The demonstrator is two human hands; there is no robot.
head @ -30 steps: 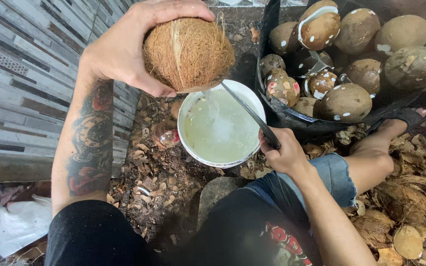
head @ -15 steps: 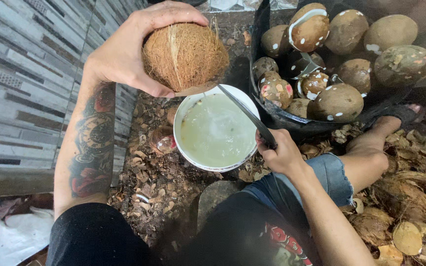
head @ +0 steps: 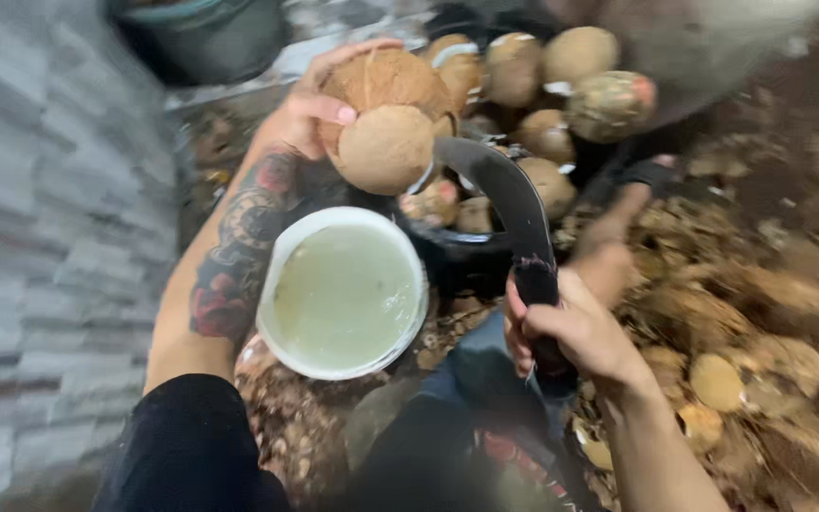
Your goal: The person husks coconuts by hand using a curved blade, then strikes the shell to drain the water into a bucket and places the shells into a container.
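Your left hand (head: 310,118) is wrapped around a brown husked coconut (head: 386,118), held above and just beyond the white bucket (head: 282,256) of pale liquid. Your right hand (head: 571,332) is clamped on the dark handle of a curved blade (head: 500,185), whose tip touches the coconut's lower right side. Behind it, a black tub (head: 447,237) heaped with coconuts (head: 575,57) crowds the far edge. Husk scraps (head: 760,313) cover the ground on your right; a grey tiled wall (head: 49,237) closes the left.
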